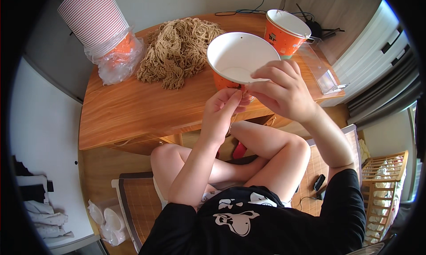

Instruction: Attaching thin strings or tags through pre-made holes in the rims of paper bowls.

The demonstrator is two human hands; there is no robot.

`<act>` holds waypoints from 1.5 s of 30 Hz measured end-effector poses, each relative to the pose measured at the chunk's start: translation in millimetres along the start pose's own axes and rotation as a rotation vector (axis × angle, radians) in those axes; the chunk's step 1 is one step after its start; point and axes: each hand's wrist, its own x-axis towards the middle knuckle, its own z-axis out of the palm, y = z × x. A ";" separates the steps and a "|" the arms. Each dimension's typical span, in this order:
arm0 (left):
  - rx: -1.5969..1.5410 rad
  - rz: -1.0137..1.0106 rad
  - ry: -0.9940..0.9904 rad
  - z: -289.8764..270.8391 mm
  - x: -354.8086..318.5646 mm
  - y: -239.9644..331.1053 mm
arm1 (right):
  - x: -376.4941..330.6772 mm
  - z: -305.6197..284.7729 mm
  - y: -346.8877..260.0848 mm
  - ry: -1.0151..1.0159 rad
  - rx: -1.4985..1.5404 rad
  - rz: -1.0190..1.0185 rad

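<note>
An orange paper bucket [243,55] with a white inside stands near the front edge of the table, its mouth tilted toward me. One small hole shows under its far rim. At the near side, my left hand [222,113] is closed in a pinch on a thin tan cord [231,124], whose end hangs below the fingers. My right hand [284,89] meets it there, thumb and forefinger pinched close to the bucket's near rim. Whatever lies between the right fingertips is too small to make out. A big heap of tan cords [179,48] lies left of the bucket.
A tall stack of paper buckets [93,19], partly in clear plastic, stands at the wooden table's [128,110] back left. More orange buckets [284,37] stand nested at the back right, beside a clear acrylic holder [330,79] and a black device with cables [313,28].
</note>
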 end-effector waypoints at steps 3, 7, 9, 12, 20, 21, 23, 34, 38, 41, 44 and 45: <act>-0.048 -0.063 0.010 4.4 -2.1 2.5 | -19.6 4.4 -15.4 0.095 -0.057 0.120; 0.046 -0.036 0.024 9.1 -3.5 7.2 | -42.4 24.3 -43.0 0.128 0.200 0.368; 0.092 -0.040 0.025 8.7 -3.1 9.8 | -42.3 41.6 -67.9 0.250 0.363 0.583; 0.121 -0.049 0.041 9.3 -3.6 13.2 | -45.8 70.7 -85.1 0.342 0.668 0.808; 0.156 0.037 0.056 9.1 -4.5 17.6 | -33.6 72.9 -85.4 0.207 0.996 0.942; 0.130 0.027 0.065 10.2 -3.8 17.7 | -37.2 75.7 -83.6 0.209 0.993 0.942; 0.167 0.047 0.050 11.4 -1.9 15.7 | -48.1 83.8 -78.1 0.266 1.145 0.946; 0.714 0.503 0.160 13.6 -5.5 10.5 | -27.4 45.1 -84.9 0.303 0.675 1.075; 0.976 0.699 0.236 16.6 -7.9 12.3 | -30.8 53.5 -82.4 0.373 0.654 1.015; 1.048 0.842 0.265 13.4 -7.7 8.9 | -18.7 55.6 -88.4 0.489 0.975 1.113; 1.055 0.878 0.268 12.7 -8.8 8.2 | -20.6 53.6 -86.8 0.553 1.417 1.207; 1.061 0.860 0.268 12.8 -9.5 9.2 | -23.9 52.0 -85.1 0.502 1.661 1.240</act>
